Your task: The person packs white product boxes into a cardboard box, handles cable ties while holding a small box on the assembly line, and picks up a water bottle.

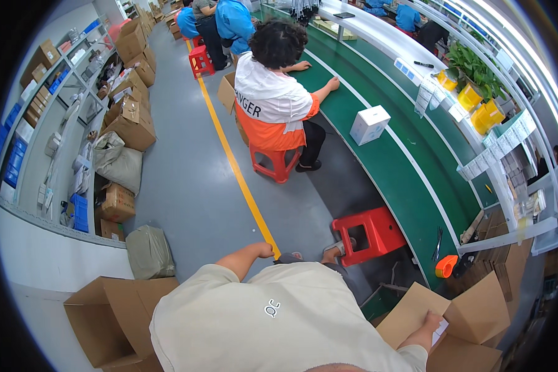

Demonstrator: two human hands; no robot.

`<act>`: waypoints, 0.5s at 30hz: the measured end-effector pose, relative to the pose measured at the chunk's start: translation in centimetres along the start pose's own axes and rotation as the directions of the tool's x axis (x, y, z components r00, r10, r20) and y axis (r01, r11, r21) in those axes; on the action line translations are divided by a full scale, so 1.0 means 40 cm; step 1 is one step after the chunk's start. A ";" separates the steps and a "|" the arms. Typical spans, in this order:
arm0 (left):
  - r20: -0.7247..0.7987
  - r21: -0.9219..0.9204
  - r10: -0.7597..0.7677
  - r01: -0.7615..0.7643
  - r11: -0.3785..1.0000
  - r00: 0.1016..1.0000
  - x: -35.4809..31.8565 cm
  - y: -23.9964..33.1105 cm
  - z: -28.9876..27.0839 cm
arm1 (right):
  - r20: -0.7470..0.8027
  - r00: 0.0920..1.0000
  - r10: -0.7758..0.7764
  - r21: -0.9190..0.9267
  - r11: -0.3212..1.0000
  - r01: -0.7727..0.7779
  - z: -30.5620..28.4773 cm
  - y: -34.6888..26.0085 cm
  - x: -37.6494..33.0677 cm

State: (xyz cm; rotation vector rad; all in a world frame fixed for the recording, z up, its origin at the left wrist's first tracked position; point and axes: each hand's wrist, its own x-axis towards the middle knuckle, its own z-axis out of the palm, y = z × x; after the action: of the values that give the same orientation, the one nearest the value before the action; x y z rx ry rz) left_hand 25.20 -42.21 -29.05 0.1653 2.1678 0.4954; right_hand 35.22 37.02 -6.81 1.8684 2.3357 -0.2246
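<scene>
White item [441, 332] is partly covered by right hand [433, 320] at open brown carton [479, 310]; whether it's gripped can't be told. Pale, straight-edged face is exposed. Left hand [265, 250]: closure unclear.

Cardbd box [475, 314] is matt, plast. stool [385, 232] glossy.

Loose pale beige fabric T-shirt [229, 316], creased; small dark-and-white printed mark [271, 308] on its chest; short beige sleeves [208, 274]; left hand [265, 250] and right hand [433, 321] bare; dark grey cloth legwear [296, 258].
</scene>
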 end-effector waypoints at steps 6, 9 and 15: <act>0.026 -0.003 -0.030 0.030 1.000 0.999 -0.008 0.013 -0.005 | 0.017 0.999 0.032 0.022 0.999 -0.032 0.000 0.002 -0.006; 0.032 -0.012 -0.025 0.026 1.000 0.999 -0.001 0.019 -0.010 | 0.011 1.000 0.027 0.019 0.999 -0.027 0.002 0.009 0.006; 0.015 -0.048 0.004 -0.003 0.999 1.000 0.017 0.001 0.005 | 0.011 1.000 0.010 0.002 1.000 -0.010 -0.010 -0.017 -0.022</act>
State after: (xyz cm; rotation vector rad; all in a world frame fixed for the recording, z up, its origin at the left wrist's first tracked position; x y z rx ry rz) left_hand 24.94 -41.94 -29.63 0.1462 2.1391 0.5461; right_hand 34.73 36.12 -6.23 1.8741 2.3197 -0.2348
